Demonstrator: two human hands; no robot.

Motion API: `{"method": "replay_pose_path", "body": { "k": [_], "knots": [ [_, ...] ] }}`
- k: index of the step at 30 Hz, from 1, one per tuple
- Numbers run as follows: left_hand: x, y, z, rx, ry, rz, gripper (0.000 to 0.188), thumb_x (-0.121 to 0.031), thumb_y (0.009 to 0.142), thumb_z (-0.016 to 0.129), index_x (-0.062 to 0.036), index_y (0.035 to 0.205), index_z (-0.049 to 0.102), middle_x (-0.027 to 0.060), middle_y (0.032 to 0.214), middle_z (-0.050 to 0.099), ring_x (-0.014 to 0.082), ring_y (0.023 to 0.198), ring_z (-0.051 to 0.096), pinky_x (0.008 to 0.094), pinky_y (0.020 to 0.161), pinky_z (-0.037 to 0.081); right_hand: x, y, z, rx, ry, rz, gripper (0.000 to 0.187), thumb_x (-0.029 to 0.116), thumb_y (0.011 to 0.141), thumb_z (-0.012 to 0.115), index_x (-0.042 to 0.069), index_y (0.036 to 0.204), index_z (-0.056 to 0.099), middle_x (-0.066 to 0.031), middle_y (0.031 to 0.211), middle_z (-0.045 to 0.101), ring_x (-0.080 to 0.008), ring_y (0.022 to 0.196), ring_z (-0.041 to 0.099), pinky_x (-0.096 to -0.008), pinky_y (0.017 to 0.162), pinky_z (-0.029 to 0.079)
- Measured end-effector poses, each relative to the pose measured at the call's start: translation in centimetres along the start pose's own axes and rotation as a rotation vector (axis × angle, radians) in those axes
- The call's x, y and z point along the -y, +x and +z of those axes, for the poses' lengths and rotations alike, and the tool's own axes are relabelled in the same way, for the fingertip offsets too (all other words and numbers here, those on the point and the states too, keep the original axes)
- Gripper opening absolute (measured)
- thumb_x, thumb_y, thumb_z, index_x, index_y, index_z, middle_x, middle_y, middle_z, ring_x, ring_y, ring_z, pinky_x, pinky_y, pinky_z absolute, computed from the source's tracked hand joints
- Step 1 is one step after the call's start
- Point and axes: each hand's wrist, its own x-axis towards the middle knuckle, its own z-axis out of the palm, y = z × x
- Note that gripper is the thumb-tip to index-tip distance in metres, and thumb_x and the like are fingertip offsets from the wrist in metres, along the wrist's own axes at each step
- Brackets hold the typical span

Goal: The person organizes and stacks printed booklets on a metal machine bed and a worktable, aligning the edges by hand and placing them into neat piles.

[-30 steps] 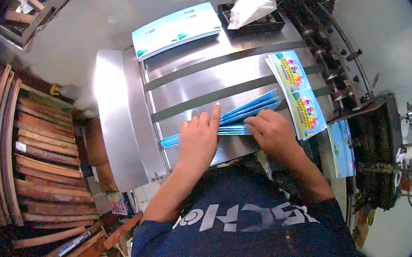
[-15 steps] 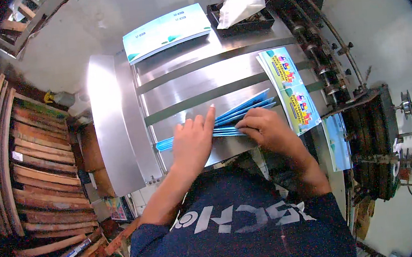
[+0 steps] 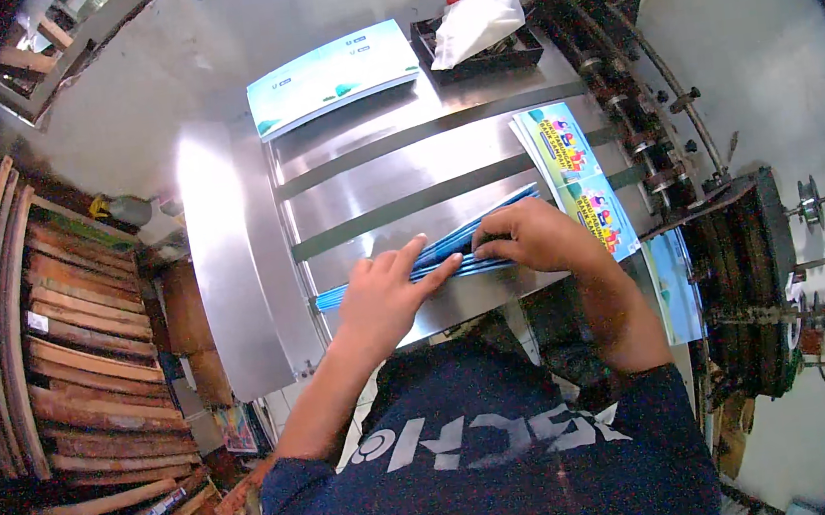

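Several thin blue booklets (image 3: 334, 298) lie folded in a narrow stack, edge toward me, on the near part of the metal table. My left hand (image 3: 384, 289) rests on the stack with its fingers spread, the thumb and forefinger stretched along the booklets. At the stack's right part, my right hand (image 3: 528, 235) is closed, fingertips pinching booklet edges; the exact grip is partly hidden. To the right of that hand, a pile of printed covers (image 3: 581, 184) with colourful pictures lies flat on the table.
A stack of pale blue printed sheets (image 3: 328, 75) lies at the far left of the metal table (image 3: 365, 187). Beside it is a black tray (image 3: 487, 59) with a white bag (image 3: 479, 27). Dark machine rollers (image 3: 633, 109) border the right side. Wooden slats (image 3: 94, 336) stand at left.
My left thumb has come out along the booklets, and the fanned upper booklets now lie flatter and closer together. My right hand has shifted slightly up.
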Motion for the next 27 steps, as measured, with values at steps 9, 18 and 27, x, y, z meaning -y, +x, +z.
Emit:
{"method": "replay_pose_path", "body": {
  "k": [9, 18, 27],
  "knots": [
    [0.0, -0.2, 0.3, -0.026, -0.017, 0.003, 0.052, -0.014, 0.084, 0.055, -0.0329, 0.132, 0.052, 0.0084, 0.126, 0.057, 0.0228, 0.092, 0.061, 0.0369, 0.070, 0.045, -0.1, -0.4, 1.0, -0.070, -0.121, -0.116, 0.016, 0.022, 0.084, 0.066, 0.008, 0.092, 0.068, -0.0125, 0.084, 0.066, -0.0323, 0.076, 0.064, -0.0396, 0.069, 0.051],
    [0.2, -0.5, 0.8, -0.025, -0.036, 0.050, 0.048, -0.017, 0.084, 0.055, -0.0277, 0.131, 0.053, 0.0079, 0.125, 0.057, 0.0229, 0.093, 0.060, 0.0367, 0.073, 0.045, -0.5, -0.4, 2.9, -0.197, -0.357, -0.284, 0.020, 0.025, 0.083, 0.067, 0.009, 0.077, 0.055, -0.0081, 0.069, 0.058, -0.0291, 0.062, 0.062, -0.0402, 0.053, 0.049],
    [0.1, -0.5, 0.9, -0.052, -0.065, 0.003, 0.045, -0.018, 0.083, 0.059, -0.0253, 0.128, 0.056, 0.0071, 0.126, 0.058, 0.0233, 0.095, 0.062, 0.0376, 0.074, 0.045, -0.7, -0.9, 4.4, -0.431, -0.266, -0.302, 0.024, 0.028, 0.086, 0.064, 0.010, 0.074, 0.053, -0.0079, 0.066, 0.058, -0.0279, 0.059, 0.063, -0.0399, 0.051, 0.051]
  ]
}}
